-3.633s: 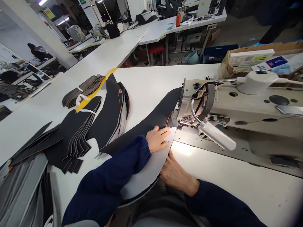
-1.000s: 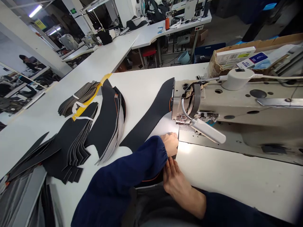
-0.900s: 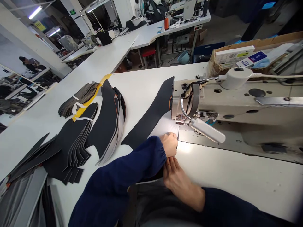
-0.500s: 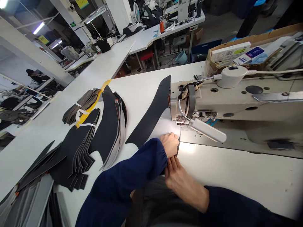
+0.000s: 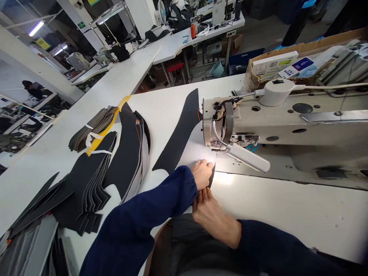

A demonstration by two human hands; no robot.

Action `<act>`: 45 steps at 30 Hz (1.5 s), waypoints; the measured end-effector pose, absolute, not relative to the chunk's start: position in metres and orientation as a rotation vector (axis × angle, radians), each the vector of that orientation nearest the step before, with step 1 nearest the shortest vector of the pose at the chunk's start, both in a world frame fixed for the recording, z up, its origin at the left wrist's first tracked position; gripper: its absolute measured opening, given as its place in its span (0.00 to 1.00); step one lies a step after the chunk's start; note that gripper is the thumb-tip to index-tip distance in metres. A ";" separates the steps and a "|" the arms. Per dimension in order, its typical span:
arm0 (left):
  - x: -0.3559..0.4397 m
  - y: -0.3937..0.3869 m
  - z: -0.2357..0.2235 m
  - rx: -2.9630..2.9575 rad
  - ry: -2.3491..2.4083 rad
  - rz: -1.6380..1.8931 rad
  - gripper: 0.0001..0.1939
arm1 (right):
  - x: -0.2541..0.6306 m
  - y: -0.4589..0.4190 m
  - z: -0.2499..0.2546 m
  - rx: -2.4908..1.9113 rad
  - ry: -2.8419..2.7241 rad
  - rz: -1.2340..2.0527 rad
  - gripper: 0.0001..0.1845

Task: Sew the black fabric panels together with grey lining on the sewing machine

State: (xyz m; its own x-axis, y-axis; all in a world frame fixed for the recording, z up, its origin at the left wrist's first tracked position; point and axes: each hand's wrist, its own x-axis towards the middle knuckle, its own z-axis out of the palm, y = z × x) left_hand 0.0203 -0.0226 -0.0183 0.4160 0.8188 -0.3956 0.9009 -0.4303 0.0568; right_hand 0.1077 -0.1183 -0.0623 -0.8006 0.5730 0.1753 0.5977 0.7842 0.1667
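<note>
Just beyond my half-curled left hand (image 5: 202, 174), the dark fabric panel (image 5: 179, 138) stretches far and left beside the sewing machine (image 5: 276, 126); my right hand (image 5: 209, 212), fingers bent, presses near its close edge.

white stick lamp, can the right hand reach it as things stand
Probably yes: nothing seems to block the way from the right hand to the lamp, and the left hand is off to one side.

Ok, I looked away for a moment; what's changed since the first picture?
The dark panel has turned, its lower end swinging right, away from the fabric stacks. The left hand, spread flat before, has curled in against the right hand. Stacks and sewing machine look unmoved.
</note>
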 end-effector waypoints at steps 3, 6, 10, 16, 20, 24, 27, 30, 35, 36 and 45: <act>0.021 -0.019 -0.014 2.405 1.499 -0.479 0.17 | 0.108 -0.113 -0.068 -0.954 -2.815 -0.347 0.14; 0.019 -0.020 -0.006 2.402 1.454 -0.540 0.17 | 0.114 -0.103 -0.074 -0.934 -2.792 -0.368 0.13; 0.018 -0.021 -0.003 2.422 1.420 -0.558 0.14 | 0.115 -0.095 -0.066 -0.965 -2.822 -0.345 0.11; 0.021 -0.012 -0.006 2.422 1.401 -0.527 0.11 | 0.106 -0.095 -0.056 -0.994 -2.906 -0.284 0.09; 0.028 -0.004 -0.006 2.388 1.424 -0.527 0.10 | 0.109 -0.093 -0.060 -1.006 -2.859 -0.372 0.10; 0.029 0.001 -0.010 2.382 1.413 -0.476 0.11 | 0.112 -0.090 -0.059 -1.006 -2.866 -0.360 0.11; 0.020 0.001 -0.013 2.393 1.442 -0.416 0.14 | 0.111 -0.089 -0.063 -1.003 -2.823 -0.437 0.14; 0.009 -0.002 -0.013 2.419 1.394 -0.420 0.18 | 0.110 -0.087 -0.073 -0.983 -2.741 -0.528 0.16; 0.012 -0.004 -0.007 2.492 1.326 -0.540 0.12 | 0.115 -0.079 -0.079 -0.937 -2.703 -0.438 0.13; 0.015 -0.003 -0.005 2.504 1.330 -0.557 0.11 | 0.117 -0.077 -0.079 -0.918 -2.699 -0.411 0.11; 0.024 0.007 0.001 2.533 1.340 -0.602 0.11 | 0.134 -0.055 -0.090 -0.794 -2.596 -0.400 0.11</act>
